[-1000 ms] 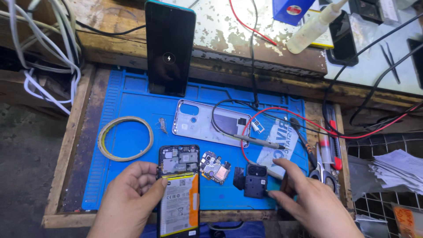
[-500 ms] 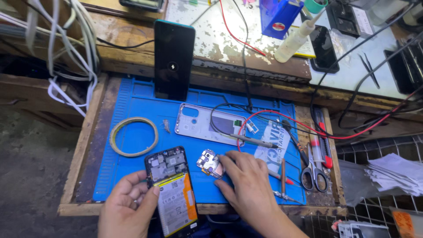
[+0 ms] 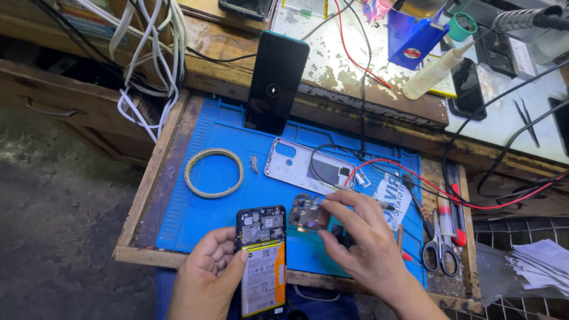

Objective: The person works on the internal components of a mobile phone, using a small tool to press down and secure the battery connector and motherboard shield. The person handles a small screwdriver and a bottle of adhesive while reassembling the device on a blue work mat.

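**Opened phone in the left hand, small inner cover pinched in the right**

While the left hand [image 3: 207,269] cradles an opened phone [image 3: 261,261] at the lower middle of the frame, its thumb lies along the phone's left edge and the fingers curl under the back, closed around the body. The phone has its rear cover off, so the circuit board at its top end and the yellow-and-white battery below it are bare. Its long axis runs almost straight up and down the frame, board end pointing away from the person toward the blue work mat [image 3: 225,213], battery end toward the lower edge.

The right hand [image 3: 361,243] sits just right of the phone, thumb and forefinger drawn together on a small dark inner cover piece [image 3: 308,214], which is held just beside the phone's upper right corner, over the mat. Its broad face looks up at the camera; which way its own long side runs is hard to tell.

Judging by looks, the phone is light and stiff but delicate where open: the board and thin connectors would not take pressure, so the side rails are the sound place to grip, as the left hand does. The small piece appears thin, very light and easy to drop or bend; an edge pinch suits it.

Around them: a silver back cover [image 3: 299,166] lies on the mat mid-frame, a ring of tape [image 3: 214,172] to the left, scissors [image 3: 438,252] at the right, and a second dark phone [image 3: 277,80] propped upright at the upper middle.
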